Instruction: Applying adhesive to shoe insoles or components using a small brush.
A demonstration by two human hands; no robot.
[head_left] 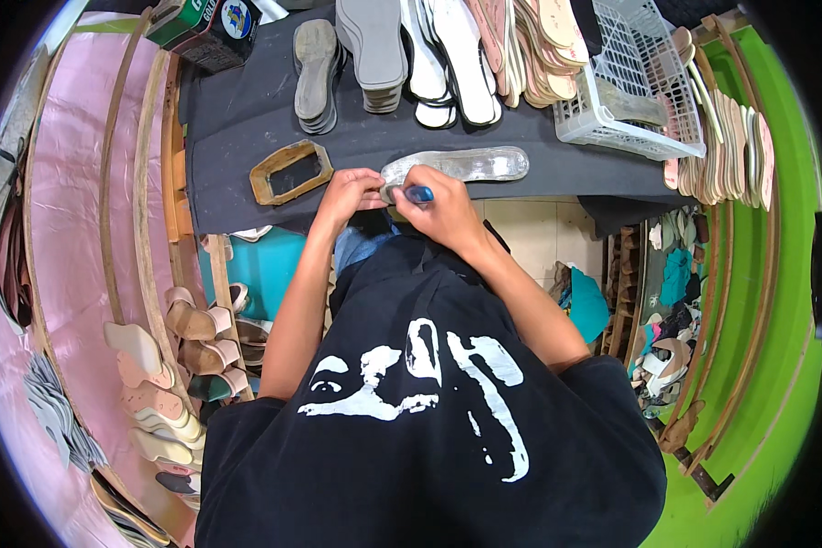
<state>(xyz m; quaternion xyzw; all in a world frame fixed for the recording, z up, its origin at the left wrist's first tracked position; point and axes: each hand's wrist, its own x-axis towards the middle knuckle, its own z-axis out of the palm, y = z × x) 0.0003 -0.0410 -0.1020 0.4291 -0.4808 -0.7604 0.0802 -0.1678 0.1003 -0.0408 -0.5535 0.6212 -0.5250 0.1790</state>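
Observation:
A shiny grey shoe sole (484, 164) lies lengthwise along the near edge of the dark-covered table. My left hand (349, 194) is at its left end, fingers bent and closed against the edge. Over the same end, my right hand (443, 208) is closed around a blue-handled tool (418, 194); its working tip is hidden, so its kind does not show. Just left of my hands stands an open brownish frame-like container (263, 183), worn at the rim.
Stacks of grey soles (372, 55), white soles (457, 64) and beige insoles (548, 41) line the table's far side. A white plastic basket (635, 137) stands at the right, a green tin (205, 36) at the far left. Shoes (201, 320) sit on a rack below left.

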